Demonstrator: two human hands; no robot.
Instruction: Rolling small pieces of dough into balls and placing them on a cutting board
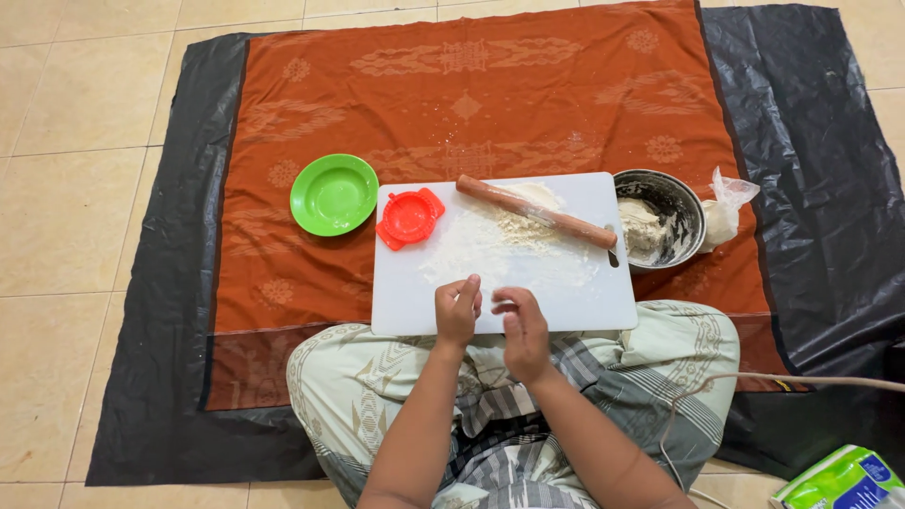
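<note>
A white cutting board [566, 302] lies on an orange patterned cloth [471, 94], and this cloth lies on a black plastic sheet [820, 141] on the tiled floor [75, 188]. The near edge of the board touches the crossed legs of the person. The far half of the cloth is bare, and the near half of the board has room between the flour and its near edge.

A patch of flour [490, 247] covers the middle of the board. A wooden rolling pin [535, 212] lies slanted across the far right part of the board, with one end near the right edge. A red dumpling press [409, 217] sits on the far left corner and partly overhangs the left edge. A green plate [334, 194] rests on the cloth just beside the press. A metal bowl [681, 193] with dough inside stands just beside the right edge of the board, and a clear plastic bag [726, 205] lies beyond the bowl.

Both hands are above the near edge of the board, close together. The left hand [458, 309] is loosely curled, the fingers bent inward. The right hand [524, 325] is half open, fingers bent toward the left one. I cannot tell if something small is between them.
</note>
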